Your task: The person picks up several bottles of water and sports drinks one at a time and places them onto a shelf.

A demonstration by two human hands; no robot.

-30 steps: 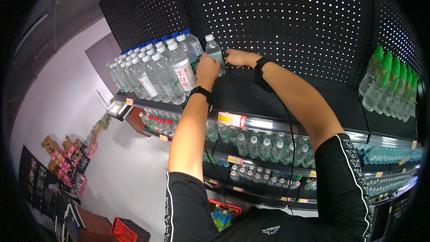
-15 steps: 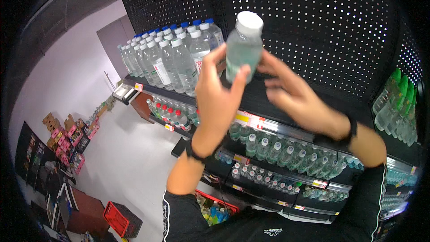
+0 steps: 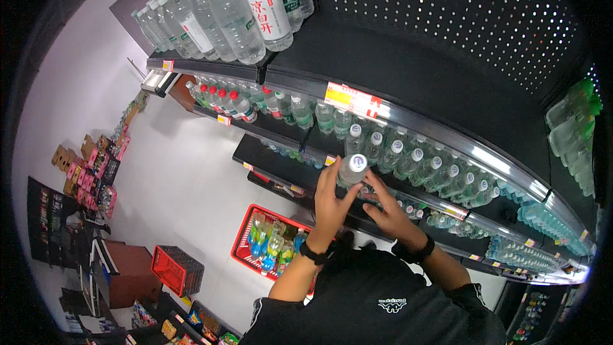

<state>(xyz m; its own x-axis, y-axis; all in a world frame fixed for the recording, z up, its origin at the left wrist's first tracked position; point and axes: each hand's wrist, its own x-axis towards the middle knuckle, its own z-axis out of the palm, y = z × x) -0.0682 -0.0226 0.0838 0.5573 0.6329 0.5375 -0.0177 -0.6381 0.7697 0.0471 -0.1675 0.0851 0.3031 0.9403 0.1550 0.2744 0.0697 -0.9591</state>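
A clear plastic bottle (image 3: 350,174) with a white cap is held upright in front of the lower shelf, its cap toward me. My left hand (image 3: 332,207) is closed around its left side, with the thumb across the near side. Close by on the right, my right hand (image 3: 394,216) has its fingers apart; the fingertips reach the bottle's side, and whether they press on it is unclear. Just beyond stands a row of similar white-capped bottles (image 3: 408,165) on the lower shelf (image 3: 447,207).
Large water bottles (image 3: 233,16) fill the left of the top shelf (image 3: 383,51). Green-labelled bottles (image 3: 570,137) hang or stand at far right. A red basket (image 3: 239,243) of colourful bottles sits on the floor; a red-and-black crate (image 3: 177,269) lies farther left.
The bottle and both hands have come down from top-shelf height to the lower shelf row. My view has tilted downward, showing more floor and the red basket.
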